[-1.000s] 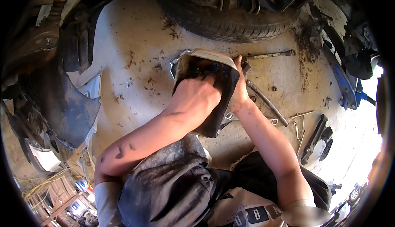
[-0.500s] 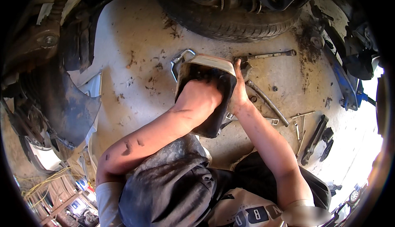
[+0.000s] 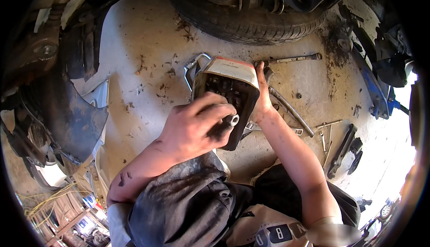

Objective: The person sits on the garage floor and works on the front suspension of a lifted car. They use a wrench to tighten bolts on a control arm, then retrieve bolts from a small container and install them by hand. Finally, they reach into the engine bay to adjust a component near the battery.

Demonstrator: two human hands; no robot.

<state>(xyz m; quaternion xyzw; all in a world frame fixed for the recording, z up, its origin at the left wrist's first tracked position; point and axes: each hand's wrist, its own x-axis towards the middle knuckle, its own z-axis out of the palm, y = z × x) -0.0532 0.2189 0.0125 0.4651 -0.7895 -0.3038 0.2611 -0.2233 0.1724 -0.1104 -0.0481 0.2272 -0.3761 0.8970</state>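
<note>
A cut-open plastic container (image 3: 233,68), pale outside with a reddish edge and dark inside, is tilted toward me in front of my knees. Several small dark metal pieces lie inside; their kind is hard to make out. My left hand (image 3: 190,124) is above its opening, fingers closed around a cylindrical metal socket (image 3: 234,120) whose round hole shows at the end. Against the container's right side lies my right hand (image 3: 263,97), gripping it with the thumb up along the wall and the other fingers hidden behind it.
Beyond the container a tire (image 3: 251,32) lies under vehicle parts. On the floor to the right are a wrench (image 3: 291,60), a metal bar (image 3: 293,112), a small nut (image 3: 299,96) and a black tool (image 3: 342,150). A bent metal handle (image 3: 186,77) is left of the container.
My left hand has come up out of the container, back toward me, with a socket now visible in its fingers. My right hand keeps its hold on the container.
</note>
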